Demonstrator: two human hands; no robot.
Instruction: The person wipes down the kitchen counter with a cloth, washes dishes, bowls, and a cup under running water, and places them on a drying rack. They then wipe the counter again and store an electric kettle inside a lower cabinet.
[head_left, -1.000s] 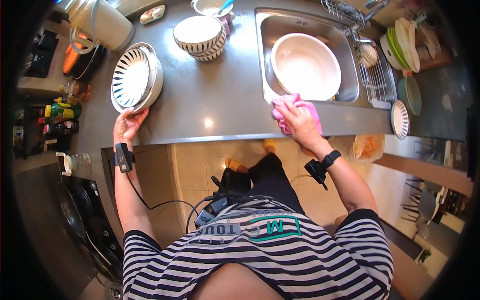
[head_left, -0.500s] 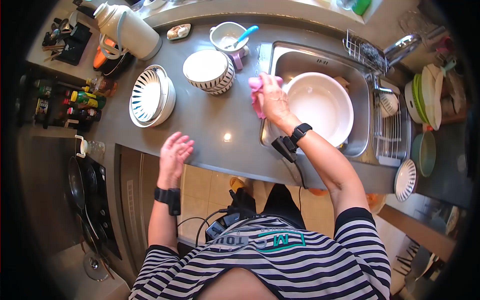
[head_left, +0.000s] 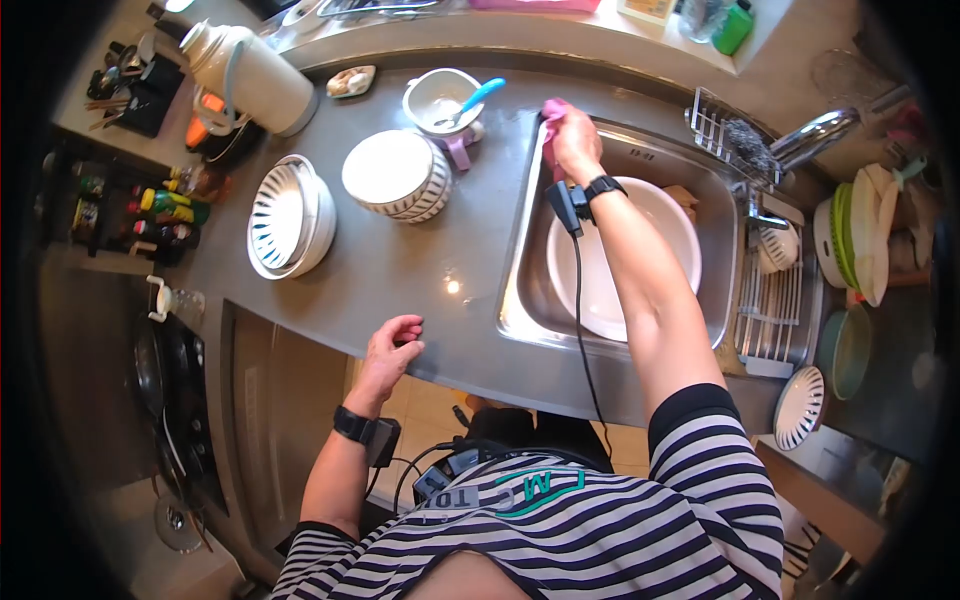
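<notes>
My right hand [head_left: 577,143] grips a pink cloth [head_left: 550,122] at the far left corner of the steel sink [head_left: 520,290]. Below that arm, a large white basin [head_left: 640,250] sits in the sink. My left hand [head_left: 393,352] is over the counter's front edge with its fingers loosely bent and apart, holding nothing. On the grey counter [head_left: 400,270], a stack of patterned bowls [head_left: 392,178] stands left of the sink. Farther left is a white bowl with a striped dish [head_left: 280,215] in it. A cup [head_left: 440,100] with a blue-handled spoon [head_left: 480,97] stands behind the stack.
A thermos [head_left: 255,80] stands at the back left, near a small dish [head_left: 351,82]. Right of the sink are the faucet [head_left: 815,138], a wire drying rack [head_left: 770,310], a striped plate [head_left: 799,408] and a green bowl [head_left: 846,352]. A cable hangs from my right wrist.
My right hand has carried the pink cloth from the sink's front edge to its far left corner. My left hand has let go of the bowl at the left and moved right.
</notes>
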